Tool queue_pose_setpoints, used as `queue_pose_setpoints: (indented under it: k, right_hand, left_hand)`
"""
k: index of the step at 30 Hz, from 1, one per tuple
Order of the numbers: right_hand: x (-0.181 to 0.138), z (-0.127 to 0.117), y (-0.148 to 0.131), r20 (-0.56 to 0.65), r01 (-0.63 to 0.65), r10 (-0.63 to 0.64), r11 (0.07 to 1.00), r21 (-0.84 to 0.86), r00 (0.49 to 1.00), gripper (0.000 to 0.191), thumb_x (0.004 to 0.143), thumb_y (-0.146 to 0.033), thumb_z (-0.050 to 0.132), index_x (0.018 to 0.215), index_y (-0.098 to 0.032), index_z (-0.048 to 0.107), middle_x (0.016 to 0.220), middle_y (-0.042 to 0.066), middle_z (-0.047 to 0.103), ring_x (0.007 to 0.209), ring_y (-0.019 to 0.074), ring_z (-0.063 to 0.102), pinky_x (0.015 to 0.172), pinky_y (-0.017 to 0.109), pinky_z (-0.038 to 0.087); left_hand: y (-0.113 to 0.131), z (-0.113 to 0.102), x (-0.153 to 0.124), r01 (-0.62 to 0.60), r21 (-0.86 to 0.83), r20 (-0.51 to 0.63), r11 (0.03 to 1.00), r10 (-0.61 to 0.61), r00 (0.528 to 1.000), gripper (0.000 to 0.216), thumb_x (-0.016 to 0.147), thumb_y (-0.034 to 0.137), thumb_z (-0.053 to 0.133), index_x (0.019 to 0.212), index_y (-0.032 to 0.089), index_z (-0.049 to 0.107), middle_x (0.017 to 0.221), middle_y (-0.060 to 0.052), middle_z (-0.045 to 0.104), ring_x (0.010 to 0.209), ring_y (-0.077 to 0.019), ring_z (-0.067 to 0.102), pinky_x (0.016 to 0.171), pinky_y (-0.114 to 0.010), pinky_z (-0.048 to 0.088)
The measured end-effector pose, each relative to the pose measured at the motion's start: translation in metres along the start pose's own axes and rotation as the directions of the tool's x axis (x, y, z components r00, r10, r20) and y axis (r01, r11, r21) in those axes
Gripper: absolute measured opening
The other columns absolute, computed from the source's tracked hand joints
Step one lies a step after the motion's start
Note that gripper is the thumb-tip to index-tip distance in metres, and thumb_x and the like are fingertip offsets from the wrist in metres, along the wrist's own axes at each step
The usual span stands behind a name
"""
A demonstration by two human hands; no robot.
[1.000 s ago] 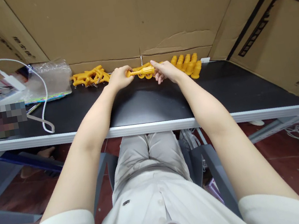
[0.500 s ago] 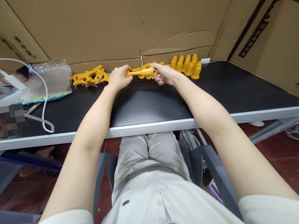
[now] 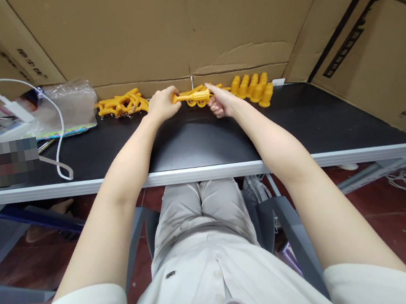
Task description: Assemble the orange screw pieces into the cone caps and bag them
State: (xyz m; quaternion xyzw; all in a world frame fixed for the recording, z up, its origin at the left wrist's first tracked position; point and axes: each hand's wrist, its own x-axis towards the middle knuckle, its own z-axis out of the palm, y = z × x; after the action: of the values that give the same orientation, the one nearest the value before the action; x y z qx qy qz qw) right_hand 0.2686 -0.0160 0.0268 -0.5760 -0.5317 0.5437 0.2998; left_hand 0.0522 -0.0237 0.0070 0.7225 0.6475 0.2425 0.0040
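Observation:
Both hands are stretched to the far edge of the black table [image 3: 201, 142]. My left hand [image 3: 162, 105] is closed round one end of a yellow plastic piece [image 3: 192, 96]. My right hand [image 3: 220, 101] pinches the other end, fingers curled. The piece is held level just above the table. Behind it lie a few more yellow parts. A tangled heap of yellow parts [image 3: 122, 104] lies to the left. A neat row of yellow cone-shaped parts [image 3: 253, 88] lies to the right.
Cardboard sheets [image 3: 181, 20] wall the back and right of the table. At far left sit a clear plastic bag [image 3: 70, 107], papers and a white charger with cable [image 3: 50, 120]. Under the table are my legs, a grey chair frame and red floor.
My right hand has drawn slightly left and closed more tightly on the yellow piece. My left hand has kept its grip in place.

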Motion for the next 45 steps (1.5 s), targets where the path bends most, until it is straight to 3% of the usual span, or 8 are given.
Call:
queue_pose_setpoints:
  k: [3,6,12,16,26,34,39,45]
  right_hand:
    - [-0.003,-0.006,0.0,0.06,0.015,-0.013,0.999,-0.029,0.998,0.077,0.099,-0.097,0.043,0.079,-0.024,0.056,0.047,-0.003,0.043,0.036,0.0095,0.025,0.036,0.022,0.021]
    - [-0.003,-0.012,0.002,0.109,0.062,-0.059,0.998,-0.026,0.992,0.074,0.096,-0.096,0.055,0.085,-0.023,0.061,0.057,0.0,0.058,0.039,0.0118,0.039,0.038,0.023,0.03]
    - [0.003,-0.014,0.009,0.084,0.266,-0.271,0.961,0.076,0.959,0.027,0.105,-0.043,0.081,0.109,-0.024,0.062,0.086,0.0,0.077,0.059,0.0106,0.066,0.054,0.018,0.052]
    - [0.008,-0.013,0.011,0.042,0.309,-0.312,0.949,0.057,0.949,0.025,0.105,-0.03,0.083,0.112,-0.022,0.061,0.086,-0.001,0.078,0.059,0.0084,0.067,0.054,0.016,0.051]
    - [0.008,-0.011,0.01,0.0,0.349,-0.35,0.936,0.045,0.937,0.029,0.1,-0.038,0.089,0.108,-0.019,0.068,0.083,0.001,0.08,0.057,0.0077,0.067,0.055,0.016,0.05]
    - [0.011,-0.006,0.008,-0.017,0.306,-0.306,0.952,0.016,0.952,0.054,0.099,-0.073,0.079,0.096,-0.02,0.07,0.059,0.001,0.068,0.047,0.0122,0.063,0.045,0.02,0.045]
    - [0.013,-0.006,0.007,-0.073,0.275,-0.274,0.962,0.0,0.959,0.053,0.101,-0.073,0.075,0.091,-0.021,0.069,0.052,0.001,0.06,0.045,0.0147,0.058,0.042,0.022,0.042]
    - [0.017,-0.004,0.005,-0.043,0.232,-0.232,0.973,0.013,0.972,0.053,0.104,-0.072,0.069,0.084,-0.024,0.06,0.05,-0.004,0.049,0.04,0.0095,0.042,0.042,0.02,0.038]
  left_hand:
    - [0.001,0.0,0.0,0.013,-0.003,-0.002,1.0,-0.013,1.0,0.054,0.09,0.032,0.063,0.143,0.026,0.073,0.137,-0.012,0.077,0.136,-0.0385,0.065,0.119,-0.05,0.049]
    - [0.001,-0.001,0.0,0.011,0.0,-0.011,1.0,-0.011,1.0,0.051,0.091,0.033,0.062,0.141,0.026,0.074,0.135,-0.011,0.078,0.135,-0.0381,0.066,0.117,-0.049,0.051]
    - [-0.002,-0.001,0.001,0.03,0.008,-0.001,1.0,-0.03,1.0,0.056,0.09,0.033,0.063,0.145,0.026,0.072,0.14,-0.013,0.076,0.137,-0.0393,0.065,0.119,-0.049,0.049]
    - [-0.006,0.001,0.004,0.023,-0.005,-0.004,1.0,-0.023,1.0,0.055,0.09,0.034,0.064,0.145,0.028,0.071,0.137,-0.011,0.076,0.137,-0.0384,0.064,0.12,-0.05,0.049]
    - [-0.005,0.0,0.003,0.016,0.028,-0.016,0.999,-0.016,1.0,0.053,0.095,0.049,0.067,0.142,0.025,0.071,0.139,-0.013,0.076,0.135,-0.0391,0.064,0.119,-0.049,0.049]
    - [-0.002,0.0,0.002,0.003,0.021,-0.019,1.0,-0.002,1.0,0.049,0.096,0.046,0.069,0.142,0.027,0.07,0.132,-0.011,0.076,0.135,-0.0389,0.064,0.121,-0.05,0.047]
    - [0.005,-0.004,-0.003,0.017,0.022,-0.005,1.0,-0.017,1.0,0.049,0.097,0.045,0.069,0.143,0.026,0.07,0.133,-0.012,0.075,0.136,-0.0401,0.064,0.12,-0.05,0.047]
    - [0.009,-0.004,-0.005,0.022,0.036,-0.01,0.999,-0.021,1.0,0.048,0.096,0.046,0.07,0.14,0.027,0.071,0.13,-0.011,0.076,0.134,-0.04,0.065,0.117,-0.049,0.049]
